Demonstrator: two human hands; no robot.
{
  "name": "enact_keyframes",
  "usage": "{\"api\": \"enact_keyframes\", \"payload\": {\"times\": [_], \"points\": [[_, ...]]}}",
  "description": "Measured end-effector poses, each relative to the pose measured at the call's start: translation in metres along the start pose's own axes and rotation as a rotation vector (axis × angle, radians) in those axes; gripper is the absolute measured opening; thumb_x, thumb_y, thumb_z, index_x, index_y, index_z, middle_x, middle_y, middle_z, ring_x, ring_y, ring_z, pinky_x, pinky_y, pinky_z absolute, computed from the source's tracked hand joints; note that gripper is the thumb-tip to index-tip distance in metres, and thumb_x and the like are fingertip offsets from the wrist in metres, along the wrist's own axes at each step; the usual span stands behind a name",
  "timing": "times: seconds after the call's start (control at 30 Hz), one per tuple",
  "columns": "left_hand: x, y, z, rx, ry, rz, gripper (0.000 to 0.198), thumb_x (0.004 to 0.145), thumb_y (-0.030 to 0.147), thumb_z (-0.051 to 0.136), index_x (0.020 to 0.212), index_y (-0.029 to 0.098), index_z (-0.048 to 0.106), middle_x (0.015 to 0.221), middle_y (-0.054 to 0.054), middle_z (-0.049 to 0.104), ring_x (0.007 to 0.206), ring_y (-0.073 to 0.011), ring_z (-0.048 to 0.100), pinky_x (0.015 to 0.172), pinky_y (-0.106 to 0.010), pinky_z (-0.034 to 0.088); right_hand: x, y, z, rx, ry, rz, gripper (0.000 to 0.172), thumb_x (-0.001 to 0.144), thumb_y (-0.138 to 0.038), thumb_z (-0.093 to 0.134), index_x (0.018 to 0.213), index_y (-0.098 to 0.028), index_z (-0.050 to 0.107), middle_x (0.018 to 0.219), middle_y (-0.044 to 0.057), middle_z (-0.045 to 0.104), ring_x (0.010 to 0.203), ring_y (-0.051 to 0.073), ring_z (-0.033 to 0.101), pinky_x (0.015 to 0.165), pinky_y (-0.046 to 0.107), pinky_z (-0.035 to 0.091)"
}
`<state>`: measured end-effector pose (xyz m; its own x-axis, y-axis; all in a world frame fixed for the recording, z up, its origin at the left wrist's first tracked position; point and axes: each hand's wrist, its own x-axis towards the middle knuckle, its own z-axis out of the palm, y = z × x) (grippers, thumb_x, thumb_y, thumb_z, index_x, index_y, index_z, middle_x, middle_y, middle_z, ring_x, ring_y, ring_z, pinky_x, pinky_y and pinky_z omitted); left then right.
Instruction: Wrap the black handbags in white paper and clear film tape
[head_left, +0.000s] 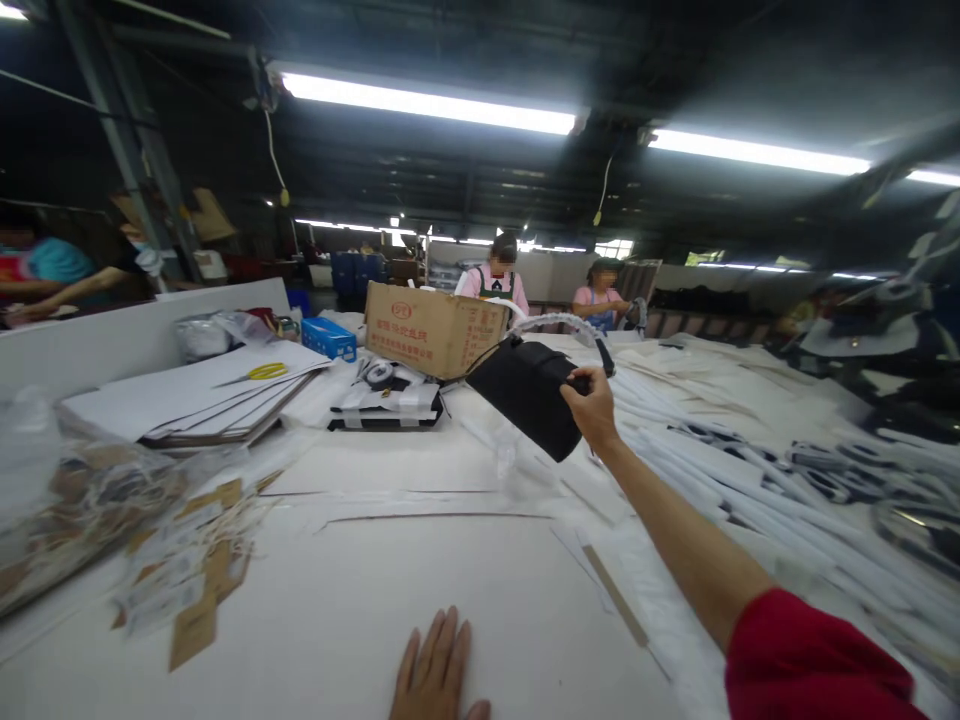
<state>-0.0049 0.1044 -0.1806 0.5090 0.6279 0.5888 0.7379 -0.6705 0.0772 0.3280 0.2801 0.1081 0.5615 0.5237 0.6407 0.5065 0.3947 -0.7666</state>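
My right hand (592, 408) reaches forward with its fingers closed on the edge of a black handbag (525, 388). The bag is tilted above the table, and its wrapped handle (559, 320) arches over the top. Flat on the white tabletop (322, 590), near the front edge of the view, lies my left hand (435, 668), fingers stretched out and holding nothing. Behind the bag stands an open cardboard box (435, 330). Left of the box, another black item with white wrapping (386, 400) rests on the table.
At left are yellow-handled scissors (266, 371) on stacked white sheets (187, 390), a blue box (328, 338), tags with strings (199, 590) and a plastic bag (82, 490). White wrapped strips (720, 480) cover the right side. Two people in pink (495, 283) work across the table.
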Motion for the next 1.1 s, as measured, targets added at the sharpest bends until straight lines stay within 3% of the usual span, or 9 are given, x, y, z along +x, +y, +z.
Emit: {"api": "enact_keyframes", "payload": {"times": [0.13, 0.3, 0.4, 0.5, 0.67, 0.73, 0.9, 1.0, 1.1], "points": [[0.016, 0.006, -0.04, -0.595, 0.043, -0.481, 0.059, 0.092, 0.04, 0.05, 0.148, 0.028, 0.036, 0.152, -0.006, 0.043, 0.137, -0.0252, 0.044, 0.113, -0.044, 0.04, -0.045, -0.05, -0.046, 0.05, -0.161, -0.287, 0.026, 0.073, -0.026, 0.068, 0.095, -0.021, 0.057, 0.089, 0.001, 0.062, 0.084, 0.019, 0.061, 0.085, 0.036, 0.048], [0.027, 0.0, -0.103, -1.459, 0.317, -1.101, 0.075, 0.089, 0.071, 0.036, 0.141, 0.018, 0.046, 0.145, -0.015, 0.05, 0.136, -0.0282, 0.045, 0.112, -0.045, 0.039, -0.165, -0.046, -0.095, -0.002, -0.399, -0.205, 0.017, 0.084, -0.029, 0.065, 0.099, -0.024, 0.059, 0.095, 0.005, 0.067, 0.093, 0.022, 0.065, 0.09, 0.042, 0.051], [0.017, -0.004, -0.132, -1.527, 0.2, -1.037, 0.069, 0.083, 0.07, 0.05, 0.123, 0.015, 0.062, 0.124, -0.016, 0.066, 0.125, -0.0304, 0.056, 0.114, -0.047, 0.036, -0.225, -0.033, -0.121, -0.033, -0.608, -0.133, 0.028, 0.088, -0.034, 0.061, 0.114, -0.026, 0.059, 0.103, 0.007, 0.069, 0.102, 0.024, 0.066, 0.098, 0.047, 0.05], [0.01, -0.003, -0.156, -1.376, 0.153, -0.914, 0.056, 0.08, 0.054, 0.066, 0.122, 0.017, 0.062, 0.122, -0.014, 0.067, 0.12, -0.0297, 0.06, 0.112, -0.048, 0.037, -0.244, -0.033, -0.142, -0.046, -0.637, 0.014, 0.06, 0.087, -0.039, 0.063, 0.141, -0.028, 0.042, 0.122, 0.01, 0.066, 0.114, 0.027, 0.062, 0.105, 0.051, 0.045], [0.014, -0.01, -0.191, -0.984, 0.55, -0.943, 0.064, 0.084, 0.044, 0.064, 0.139, 0.019, 0.041, 0.139, -0.017, 0.052, 0.123, -0.0286, 0.057, 0.105, -0.049, 0.044, -0.238, -0.04, -0.161, -0.057, -0.612, 0.226, 0.09, 0.079, -0.049, 0.071, 0.152, -0.028, 0.025, 0.141, 0.015, 0.053, 0.125, 0.032, 0.056, 0.108, 0.055, 0.041], [0.02, -0.016, -0.203, -0.628, 0.566, -0.86, 0.06, 0.085, 0.043, 0.062, 0.137, 0.02, 0.044, 0.144, -0.016, 0.047, 0.134, -0.0288, 0.046, 0.113, -0.05, 0.035, -0.244, -0.039, -0.164, -0.078, -0.578, 0.29, 0.094, 0.077, -0.051, 0.072, 0.153, -0.026, 0.024, 0.145, 0.017, 0.049, 0.126, 0.033, 0.055, 0.104, 0.054, 0.044], [0.04, -0.024, -0.197, -0.384, 0.062, -0.439, 0.042, 0.09, 0.047, 0.048, 0.12, 0.022, 0.062, 0.129, -0.011, 0.063, 0.13, -0.0284, 0.05, 0.113, -0.048, 0.034, -0.28, -0.033, -0.159, -0.093, -0.535, 0.358, 0.074, 0.082, -0.052, 0.064, 0.146, -0.024, 0.04, 0.144, 0.012, 0.051, 0.132, 0.034, 0.048, 0.1, 0.053, 0.049], [0.052, -0.015, -0.183, -0.461, -0.217, -0.424, 0.04, 0.091, 0.05, 0.04, 0.107, 0.024, 0.065, 0.11, -0.007, 0.071, 0.105, -0.0248, 0.065, 0.095, -0.039, 0.047, -0.294, -0.028, -0.148, -0.084, -0.442, 0.308, 0.066, 0.088, -0.048, 0.057, 0.147, -0.023, 0.04, 0.15, 0.011, 0.044, 0.139, 0.03, 0.04, 0.11, 0.053, 0.039], [0.057, 0.003, -0.178, -0.437, -0.258, -0.524, 0.035, 0.087, 0.052, 0.041, 0.096, 0.025, 0.061, 0.088, -0.003, 0.07, 0.08, -0.0221, 0.066, 0.075, -0.033, 0.049, -0.295, -0.018, -0.135, -0.089, -0.401, 0.246, 0.061, 0.091, -0.042, 0.051, 0.147, -0.02, 0.039, 0.149, 0.011, 0.044, 0.139, 0.027, 0.039, 0.117, 0.049, 0.03]]}}
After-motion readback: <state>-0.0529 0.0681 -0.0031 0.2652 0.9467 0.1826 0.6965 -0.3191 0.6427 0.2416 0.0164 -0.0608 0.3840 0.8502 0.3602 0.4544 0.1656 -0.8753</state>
